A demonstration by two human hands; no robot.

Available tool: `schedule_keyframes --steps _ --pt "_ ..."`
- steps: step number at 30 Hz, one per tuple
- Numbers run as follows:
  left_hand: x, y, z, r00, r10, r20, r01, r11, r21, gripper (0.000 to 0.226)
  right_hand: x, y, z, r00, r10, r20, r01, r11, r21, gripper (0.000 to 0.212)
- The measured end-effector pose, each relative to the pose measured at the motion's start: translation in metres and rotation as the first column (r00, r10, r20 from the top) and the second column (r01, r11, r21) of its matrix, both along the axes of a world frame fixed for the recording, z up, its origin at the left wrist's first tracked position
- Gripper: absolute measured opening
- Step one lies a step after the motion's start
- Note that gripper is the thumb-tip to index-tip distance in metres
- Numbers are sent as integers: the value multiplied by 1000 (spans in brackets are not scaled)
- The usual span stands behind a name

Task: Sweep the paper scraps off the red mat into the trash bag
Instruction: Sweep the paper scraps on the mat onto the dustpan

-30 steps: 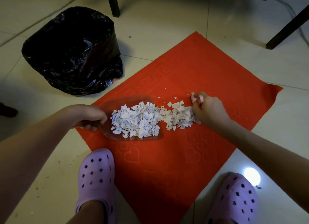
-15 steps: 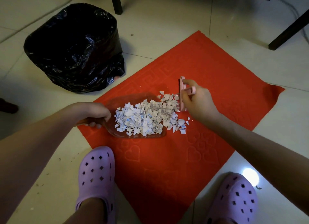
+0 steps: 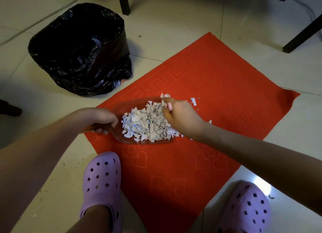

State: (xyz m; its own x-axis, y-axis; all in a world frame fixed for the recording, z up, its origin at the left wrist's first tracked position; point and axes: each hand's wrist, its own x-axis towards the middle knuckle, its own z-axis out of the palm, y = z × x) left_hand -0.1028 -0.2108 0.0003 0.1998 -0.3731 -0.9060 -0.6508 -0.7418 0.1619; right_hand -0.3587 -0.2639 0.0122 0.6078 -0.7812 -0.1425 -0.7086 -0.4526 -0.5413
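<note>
Clear scoop [image 3: 117, 131] is gripped at its handle by L hand [image 3: 102, 118], fingers curled round. Pink brush [image 3: 169, 107] is held in R hand [image 3: 181, 117]. Paper scraps [image 3: 146, 126] are heaped in scoop on red mat [image 3: 209, 86], w/ a few strays to the right. Trash bag [image 3: 80, 48] is set far left.

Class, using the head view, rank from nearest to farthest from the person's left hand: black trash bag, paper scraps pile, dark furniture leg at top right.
1. Paper scraps pile, in the scoop the left hand holds.
2. Black trash bag, on the floor up-left.
3. Dark furniture leg, far top right.
</note>
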Motion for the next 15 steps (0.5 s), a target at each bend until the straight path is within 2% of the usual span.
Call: schedule_keyframes --steps 8,15 --pt "4 2 -7 999 28 -29 -28 1000 12 18 11 17 1 985 14 172 -28 996 83 40" --pt "12 5 -7 997 45 -55 -44 999 28 19 -25 -33 12 967 -104 232 102 995 21 33"
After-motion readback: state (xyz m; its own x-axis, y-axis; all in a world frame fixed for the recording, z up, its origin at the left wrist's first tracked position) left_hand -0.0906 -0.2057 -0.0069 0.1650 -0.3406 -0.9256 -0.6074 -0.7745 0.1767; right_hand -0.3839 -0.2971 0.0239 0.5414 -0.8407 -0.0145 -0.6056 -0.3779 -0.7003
